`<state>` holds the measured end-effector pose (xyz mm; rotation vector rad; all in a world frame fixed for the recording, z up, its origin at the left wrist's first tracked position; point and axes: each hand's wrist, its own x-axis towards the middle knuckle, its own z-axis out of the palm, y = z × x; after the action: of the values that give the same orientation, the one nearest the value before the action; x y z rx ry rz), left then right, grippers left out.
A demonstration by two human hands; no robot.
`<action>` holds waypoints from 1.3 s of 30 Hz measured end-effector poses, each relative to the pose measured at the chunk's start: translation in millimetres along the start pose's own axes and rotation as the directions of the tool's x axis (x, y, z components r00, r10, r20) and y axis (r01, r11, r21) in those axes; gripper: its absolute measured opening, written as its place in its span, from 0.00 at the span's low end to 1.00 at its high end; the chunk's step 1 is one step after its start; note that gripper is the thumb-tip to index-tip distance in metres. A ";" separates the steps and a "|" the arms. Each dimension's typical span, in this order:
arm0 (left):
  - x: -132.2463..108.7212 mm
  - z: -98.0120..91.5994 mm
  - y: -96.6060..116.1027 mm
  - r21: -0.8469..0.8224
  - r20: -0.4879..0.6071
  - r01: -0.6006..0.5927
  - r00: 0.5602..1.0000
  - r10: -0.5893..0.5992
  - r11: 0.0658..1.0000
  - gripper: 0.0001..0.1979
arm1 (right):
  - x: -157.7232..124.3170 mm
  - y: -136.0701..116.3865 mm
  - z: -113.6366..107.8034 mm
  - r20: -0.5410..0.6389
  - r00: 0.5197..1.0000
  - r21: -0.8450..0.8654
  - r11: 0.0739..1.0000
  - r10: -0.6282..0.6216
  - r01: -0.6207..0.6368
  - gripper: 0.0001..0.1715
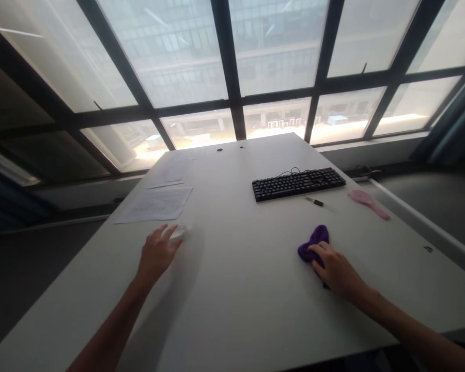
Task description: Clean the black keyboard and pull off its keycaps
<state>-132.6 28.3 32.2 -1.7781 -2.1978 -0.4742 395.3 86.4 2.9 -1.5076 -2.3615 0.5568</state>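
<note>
A white table fills the lower view, with two groups of paper along its left side and a black keyboard lying crosswise farther off, right of the middle. Nearer than the keyboard, the purple cloth sits on the right half of the table, bunched, with its longer run pointing roughly away from the person; one lobe reaches forward and another out to the left. The right hand is by far the nearer one: it comes in from the lower right with fingers and thumb drawn in, holding the cloth at its middle, so the free part lies ahead and to the left of the knuckles. Beyond that hand, up and to the right, a pink hairbrush lies aslant, and a pen lies just below the keyboard. Smallest is a clear object, blurred, just below the papers; the left hand curves narrowly about it, fingers beyond and thumb on the near side, though I cannot tell how firmly it grips.
</note>
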 end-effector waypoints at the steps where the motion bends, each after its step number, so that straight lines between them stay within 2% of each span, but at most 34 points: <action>1: 3.2 1.5 -12.4 0.006 0.048 0.011 0.999 -0.011 1.000 0.24 | 0.3 -2.4 -0.4 0.000 1.000 0.050 0.999 -0.016 0.016 0.21; 3: 8.6 6.4 -27.7 -0.038 0.171 0.049 0.984 -0.042 0.998 0.23 | 2.0 -14.3 -2.1 -0.022 0.999 0.122 0.991 -0.048 0.050 0.20; 5: 13.8 12.2 -29.7 -0.098 0.260 0.135 0.960 -0.106 0.986 0.21 | 7.9 -33.5 -3.5 -0.038 0.996 0.139 0.987 -0.076 0.081 0.21; 7: 20.4 17.4 -19.5 -0.110 0.273 0.218 0.945 -0.181 0.970 0.20 | 18.5 -55.2 -3.0 -0.032 0.996 0.105 0.990 -0.089 0.092 0.23; 10: 36.2 24.8 14.2 -0.039 0.250 0.221 0.946 -0.205 0.974 0.20 | 35.8 -81.8 2.5 0.023 0.993 0.034 0.992 -0.120 0.119 0.21; 12: 49.1 31.8 45.3 0.009 0.255 0.196 0.948 -0.191 0.981 0.19 | 42.3 -90.0 8.5 0.039 0.989 0.015 0.990 -0.140 0.139 0.20; 14: 59.2 41.9 81.8 -0.024 0.275 0.141 0.953 -0.129 0.990 0.18 | 42.8 -88.8 14.2 0.054 0.990 0.013 0.992 -0.130 0.129 0.19; 17: 58.8 60.3 149.2 -0.139 0.325 0.000 0.945 0.046 0.990 0.17 | 34.3 -73.3 15.9 0.032 0.995 0.064 0.994 -0.090 0.088 0.19; 19: 47.0 70.8 203.2 -0.255 0.357 -0.098 0.915 0.187 0.962 0.15 | 24.7 -59.1 8.6 -0.069 0.995 0.133 0.988 -0.073 0.082 0.19; 21: 32.1 76.7 258.4 -0.557 0.333 -0.199 0.836 0.436 0.806 0.11 | 14.5 -45.3 -6.3 -0.231 0.972 0.183 0.978 -0.054 0.098 0.19; 23: 22.3 76.5 302.8 -0.775 0.241 -0.223 0.761 0.602 0.592 0.12 | 6.4 -33.7 -26.1 -0.395 0.918 0.200 0.974 -0.021 0.108 0.19; 24: 21.2 74.2 316.9 -0.822 0.202 -0.210 0.760 0.618 0.529 0.13 | 3.8 -29.0 -36.4 -0.460 0.888 0.194 0.975 -0.007 0.108 0.19; 25: 23.0 70.8 324.3 -0.835 0.180 -0.197 0.784 0.593 0.514 0.13 | 2.3 -25.4 -45.8 -0.512 0.859 0.183 0.978 0.005 0.103 0.19; 27: 33.2 62.5 319.1 -0.812 0.177 -0.164 0.844 0.506 0.560 0.12 | 2.7 -23.3 -58.8 -0.588 0.809 0.165 0.982 0.028 0.086 0.18; 29: 46.8 55.5 293.7 -0.780 0.174 -0.103 0.911 0.373 0.617 0.14 | 7.0 -30.7 -59.0 -0.614 0.788 0.175 0.981 0.045 0.080 0.18; 30: 52.5 53.3 277.3 -0.767 0.171 -0.075 0.933 0.316 0.638 0.17 | 10.5 -38.6 -53.3 -0.605 0.795 0.184 0.979 0.039 0.093 0.18; 32: 58.0 51.8 245.0 -0.718 0.151 -0.071 0.955 0.254 0.693 0.22 | 20.1 -61.4 -31.2 -0.505 0.862 0.180 0.973 -0.037 0.147 0.20; 33: 57.4 52.4 231.1 -0.681 0.142 -0.095 0.955 0.259 0.726 0.22 | 26.4 -74.3 -16.7 -0.396 0.911 0.151 0.970 -0.116 0.189 0.20; 34: 54.9 53.8 219.6 -0.641 0.137 -0.120 0.954 0.267 0.758 0.23 | 34.0 -86.3 -1.5 -0.285 0.933 0.099 0.962 -0.220 0.256 0.21; 36: 46.6 57.9 203.7 -0.582 0.173 -0.172 0.929 0.327 0.795 0.23 | 51.3 -101.0 24.3 -0.077 0.920 -0.012 0.923 -0.385 0.385 0.22; 37: 42.0 60.2 199.0 -0.555 0.213 -0.183 0.912 0.351 0.812 0.23 | 59.8 -101.3 32.2 -0.032 0.925 -0.052 0.925 -0.378 0.376 0.21; 39: 34.6 63.8 194.2 -0.522 0.295 -0.222 0.859 0.418 0.823 0.25 | 71.7 -84.6 34.0 -0.020 0.956 -0.101 0.952 -0.294 0.290 0.21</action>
<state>49.8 122.8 4.0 -2.6755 -2.0546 -0.6570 283.2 113.8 14.2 -1.1592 -2.5523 0.3453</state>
